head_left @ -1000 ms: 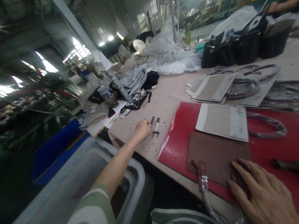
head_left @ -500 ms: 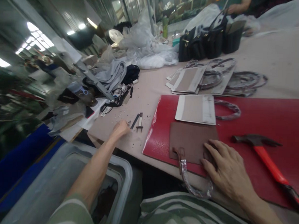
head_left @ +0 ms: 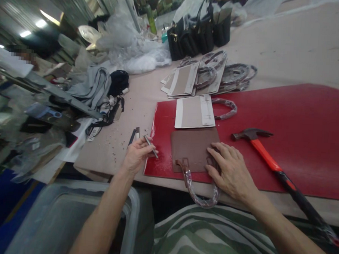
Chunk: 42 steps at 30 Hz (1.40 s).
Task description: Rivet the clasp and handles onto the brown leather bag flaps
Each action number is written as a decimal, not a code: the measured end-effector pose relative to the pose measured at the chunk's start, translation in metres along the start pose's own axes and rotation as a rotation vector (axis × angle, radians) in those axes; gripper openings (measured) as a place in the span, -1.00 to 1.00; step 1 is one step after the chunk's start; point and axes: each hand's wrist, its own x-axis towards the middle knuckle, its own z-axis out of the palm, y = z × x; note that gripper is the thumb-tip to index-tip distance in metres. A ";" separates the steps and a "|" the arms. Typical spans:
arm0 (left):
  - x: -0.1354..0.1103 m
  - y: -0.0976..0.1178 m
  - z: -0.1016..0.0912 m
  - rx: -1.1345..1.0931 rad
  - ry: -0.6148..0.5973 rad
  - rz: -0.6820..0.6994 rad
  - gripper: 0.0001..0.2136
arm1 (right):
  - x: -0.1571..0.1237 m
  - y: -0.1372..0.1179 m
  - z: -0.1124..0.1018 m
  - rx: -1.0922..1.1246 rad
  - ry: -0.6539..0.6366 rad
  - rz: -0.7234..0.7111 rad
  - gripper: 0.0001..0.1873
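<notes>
The leather panel (head_left: 192,146) is pressed flat under the spread right hand (head_left: 232,169) (the left hand (head_left: 136,155), pinching a metal pin (head_left: 151,146), lies nearby, left of the panel).

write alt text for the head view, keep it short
A person's left hand holds a slim metal tool while the right hand presses a brown leather panel on a red board. A red-handled hammer lies beside it, black handbags beyond.
</notes>
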 end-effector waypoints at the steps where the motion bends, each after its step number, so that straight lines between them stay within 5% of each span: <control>1: -0.008 -0.004 0.024 -0.077 -0.045 0.017 -0.56 | 0.000 0.000 0.000 0.001 -0.002 -0.001 -0.52; 5: -0.027 -0.021 0.096 -0.095 -0.138 0.092 -0.69 | 0.000 0.001 0.000 0.005 -0.015 0.001 -0.53; 8: -0.031 -0.034 0.116 0.011 -0.136 0.186 -0.79 | -0.001 0.001 0.001 0.012 -0.015 0.007 -0.53; 25: -0.029 -0.056 0.121 0.150 -0.076 0.311 -0.91 | -0.003 0.001 0.002 0.033 -0.009 0.028 -0.51; 32: -0.038 -0.060 0.123 0.415 -0.053 0.615 -0.90 | -0.003 0.002 0.003 0.053 0.002 0.030 -0.52; 36: -0.036 -0.054 0.124 0.483 -0.112 0.612 -0.89 | -0.004 0.008 0.004 0.187 0.064 0.009 -0.58; 39: -0.033 -0.051 0.124 0.489 -0.158 0.624 -0.89 | -0.009 0.022 -0.008 0.300 0.173 0.053 -0.67; 42: -0.032 -0.055 0.123 0.512 -0.169 0.680 -0.89 | -0.023 0.046 -0.031 0.124 0.254 0.189 -0.64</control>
